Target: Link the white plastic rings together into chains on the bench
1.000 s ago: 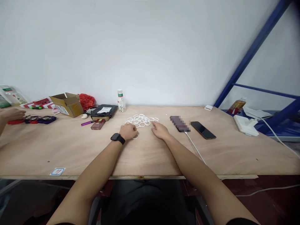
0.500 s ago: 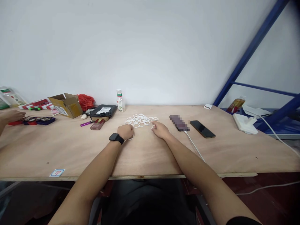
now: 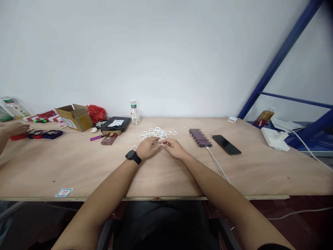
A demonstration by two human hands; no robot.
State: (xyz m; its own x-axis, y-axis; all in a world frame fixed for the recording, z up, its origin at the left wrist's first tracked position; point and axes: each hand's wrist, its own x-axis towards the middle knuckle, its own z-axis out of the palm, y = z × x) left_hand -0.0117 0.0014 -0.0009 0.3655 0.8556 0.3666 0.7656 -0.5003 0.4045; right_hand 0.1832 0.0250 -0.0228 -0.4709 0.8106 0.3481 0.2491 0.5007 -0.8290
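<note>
White rings [image 3: 153,131] lie in a loose, overlapping pile on the wooden tabletop [image 3: 166,180]. Just in front of the pile, my left hand [image 3: 147,148] reaches inward, its thumb and forefinger apart, close to the other hand's fingertips. My right hand [image 3: 174,148] pinches a small white piece, which looks like part of a white ring [image 3: 162,144]; the rest is hidden by fingers. The two hands nearly meet. Part of another white ring [image 3: 134,147] shows beside my left wrist, above a black watch [image 3: 130,155].
Two phones [image 3: 200,138] [image 3: 226,144] lie on the right, one with a white cable. A bottle [image 3: 133,113] stands by the wall. Leftward are a black parcel [image 3: 117,124], a dark red box [image 3: 109,139], an open carton [image 3: 74,118] and another person's hand [image 3: 17,128].
My left hand has moved right and turned its fingers inward, leaving a ring beside its wrist. My right hand has come left, so the fingertips now almost touch.
</note>
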